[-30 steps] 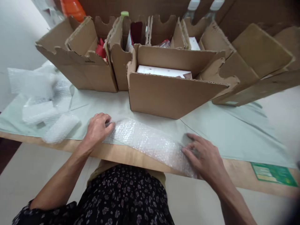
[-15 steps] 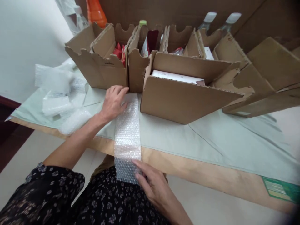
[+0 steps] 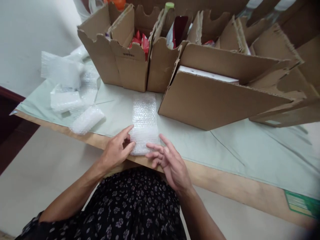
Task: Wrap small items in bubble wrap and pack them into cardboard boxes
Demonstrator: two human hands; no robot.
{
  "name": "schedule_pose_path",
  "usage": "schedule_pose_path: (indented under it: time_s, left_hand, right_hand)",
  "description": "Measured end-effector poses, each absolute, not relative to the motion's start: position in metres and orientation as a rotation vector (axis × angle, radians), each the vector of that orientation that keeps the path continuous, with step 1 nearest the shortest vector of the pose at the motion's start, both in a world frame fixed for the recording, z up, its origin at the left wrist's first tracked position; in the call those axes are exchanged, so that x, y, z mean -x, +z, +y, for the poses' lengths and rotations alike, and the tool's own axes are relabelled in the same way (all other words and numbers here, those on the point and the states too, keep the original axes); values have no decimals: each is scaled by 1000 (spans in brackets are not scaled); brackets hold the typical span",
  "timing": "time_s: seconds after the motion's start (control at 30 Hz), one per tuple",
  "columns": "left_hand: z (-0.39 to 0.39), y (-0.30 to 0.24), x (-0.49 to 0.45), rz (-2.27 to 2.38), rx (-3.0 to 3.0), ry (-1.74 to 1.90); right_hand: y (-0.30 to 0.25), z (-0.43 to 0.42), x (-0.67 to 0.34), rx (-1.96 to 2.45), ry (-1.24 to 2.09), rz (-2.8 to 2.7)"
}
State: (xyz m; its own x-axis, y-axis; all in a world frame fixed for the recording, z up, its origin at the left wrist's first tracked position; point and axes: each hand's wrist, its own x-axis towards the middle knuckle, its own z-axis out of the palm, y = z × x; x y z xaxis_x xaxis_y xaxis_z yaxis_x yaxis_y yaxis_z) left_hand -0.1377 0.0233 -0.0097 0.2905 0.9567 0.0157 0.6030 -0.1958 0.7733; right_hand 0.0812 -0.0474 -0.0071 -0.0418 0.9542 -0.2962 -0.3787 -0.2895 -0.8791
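Observation:
A strip of bubble wrap (image 3: 144, 113) lies on the pale green table cover, running from the boxes back toward me, its near end folded over into a thicker pad at the table's edge. My left hand (image 3: 117, 151) pinches the left side of that folded end with fingers and thumb. My right hand (image 3: 168, 160) touches the right side of the fold with its fingers bent and spread.
A row of open cardboard boxes (image 3: 130, 63) holding red packets and bottles stands at the back; a larger box (image 3: 212, 103) with a white carton sits nearest. Rolled bubble wrap pieces (image 3: 86, 119) lie at the left. The wooden table edge (image 3: 225, 186) runs below.
The strip, first lying across the table edge, was turned to point away from me. Its hanging near end has since been folded up, and both hands have come together at that fold.

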Motion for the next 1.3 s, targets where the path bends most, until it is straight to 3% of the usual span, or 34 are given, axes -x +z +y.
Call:
schedule_pose_path:
  time_s: [0.23, 0.33, 0.53, 0.63, 0.83, 1.0, 1.3]
  left_hand:
    - [37, -26, 128, 1417, -2229, 719]
    - [27, -21, 133, 1423, -2366, 878]
    - [-1, -7, 143, 1000, -2478, 868]
    - [2, -9, 142, 1086, -2336, 886]
    - [29, -22, 131, 1312, -2375, 836]
    - [25, -22, 132, 1351, -2389, 888]
    - [16, -14, 144, 1092, -2329, 975]
  right_hand:
    - [-10, -52, -101, 1386, 454, -1962]
    - [-14, -37, -102, 1370, 267, -2264]
    - [-12, -24, -101, 1249, 416, -2195]
    - [-4, -23, -101, 1349, 553, -2074]
    - [-4, -24, -103, 1367, 124, -2021]
    - [-16, -17, -102, 1276, 175, -2337]
    - [7, 6, -99, 1287, 725, -2249]
